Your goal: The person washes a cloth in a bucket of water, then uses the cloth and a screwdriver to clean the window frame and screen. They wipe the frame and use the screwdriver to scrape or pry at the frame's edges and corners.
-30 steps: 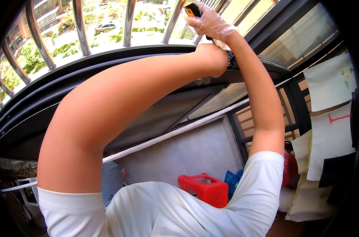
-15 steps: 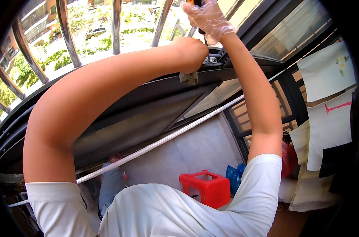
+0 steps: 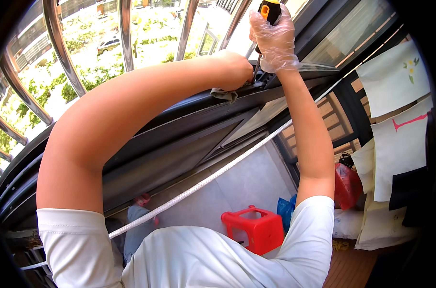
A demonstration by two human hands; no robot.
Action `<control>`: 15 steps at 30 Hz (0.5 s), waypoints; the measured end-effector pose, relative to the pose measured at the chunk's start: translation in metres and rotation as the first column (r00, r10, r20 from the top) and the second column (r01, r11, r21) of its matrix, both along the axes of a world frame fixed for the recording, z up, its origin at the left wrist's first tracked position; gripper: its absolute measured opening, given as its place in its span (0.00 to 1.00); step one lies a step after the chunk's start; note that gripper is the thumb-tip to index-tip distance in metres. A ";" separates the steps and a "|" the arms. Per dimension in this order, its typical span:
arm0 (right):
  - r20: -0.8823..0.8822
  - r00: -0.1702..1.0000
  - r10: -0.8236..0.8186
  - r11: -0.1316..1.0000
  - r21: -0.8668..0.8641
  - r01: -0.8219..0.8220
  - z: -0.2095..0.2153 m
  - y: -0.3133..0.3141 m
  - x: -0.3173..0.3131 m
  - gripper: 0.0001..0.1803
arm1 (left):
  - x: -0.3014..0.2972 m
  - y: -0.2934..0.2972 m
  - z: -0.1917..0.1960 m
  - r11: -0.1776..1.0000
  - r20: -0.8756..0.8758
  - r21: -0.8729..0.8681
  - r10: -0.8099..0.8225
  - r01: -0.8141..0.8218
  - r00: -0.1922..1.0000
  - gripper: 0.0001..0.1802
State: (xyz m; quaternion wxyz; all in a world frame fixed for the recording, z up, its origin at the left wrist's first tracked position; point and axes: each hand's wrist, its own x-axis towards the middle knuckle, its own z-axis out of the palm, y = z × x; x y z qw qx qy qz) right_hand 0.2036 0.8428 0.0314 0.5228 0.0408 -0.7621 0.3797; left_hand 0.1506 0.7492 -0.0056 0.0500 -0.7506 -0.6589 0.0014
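My right hand (image 3: pixel 274 41), in a thin clear plastic glove, is closed round the handle of a screwdriver (image 3: pixel 270 10). The handle is black with yellow-orange parts, and its slim shaft points down into the corner of a dark window frame (image 3: pixel 175 117). Close by on the left, my left hand (image 3: pixel 235 70) is curled at the frame's track, beside the shaft. A grey cloth (image 3: pixel 224 95) hangs out from under that hand over the inner edge. The left fingertips and the screwdriver's tip are hidden.
Shiny metal bars (image 3: pixel 125 36) stand outside the window. A white rope (image 3: pixel 199 185) runs diagonally under my arms. Below are a red plastic stool (image 3: pixel 263 234) and a blue bag (image 3: pixel 285 211). White cloths (image 3: pixel 395 84) hang at right, near a red bag (image 3: pixel 345 185).
My right hand and the screwdriver sit lower and farther right in view, with more of the handle showing. The left hand stays at the frame corner. The whole view has shifted slightly.
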 end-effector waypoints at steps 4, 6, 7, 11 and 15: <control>-0.042 0.997 -0.058 0.978 -0.201 0.049 0.003 0.006 0.006 0.09 | -0.002 0.002 -0.002 1.000 0.017 0.012 0.011 -0.011 1.000 0.14; -0.097 0.988 -0.121 0.971 -0.216 0.098 0.003 0.002 0.008 0.09 | -0.003 0.000 -0.002 1.000 0.011 -0.006 0.016 -0.015 1.000 0.13; -0.106 0.987 -0.117 0.968 -0.236 0.089 0.004 -0.003 0.007 0.08 | -0.008 -0.003 -0.003 1.000 0.045 0.021 -0.011 0.010 0.999 0.13; -0.155 0.988 0.002 0.937 -0.344 -0.056 0.007 -0.034 -0.003 0.09 | -0.025 -0.040 -0.001 0.998 0.119 0.054 -0.043 0.036 0.992 0.11; -0.195 0.969 0.151 0.890 -0.400 -0.219 -0.002 -0.073 -0.026 0.08 | -0.041 -0.100 0.000 0.995 0.112 0.083 -0.058 0.049 0.992 0.10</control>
